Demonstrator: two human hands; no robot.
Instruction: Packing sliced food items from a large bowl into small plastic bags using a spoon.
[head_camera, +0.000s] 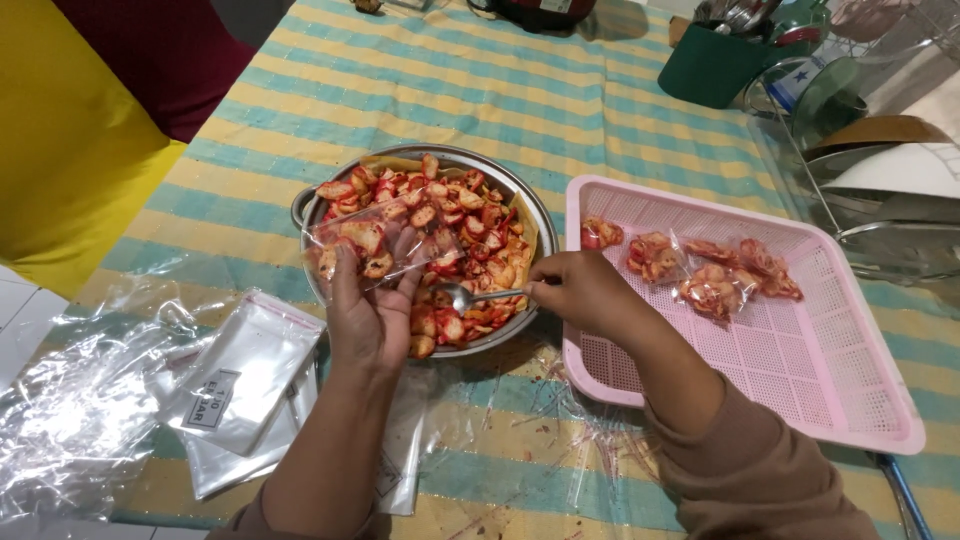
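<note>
Spoon (470, 295) dips into the pan (532, 215) of red chips at frame centre, pinched in the right hand (585, 290). Left hand (368, 315) grips a part-filled clear bag (370, 245) over it. Four filled packets (690, 265) lie in the pink basket (870, 400) at right — empty bags (245, 370) wait lower left — plenty left.
</note>
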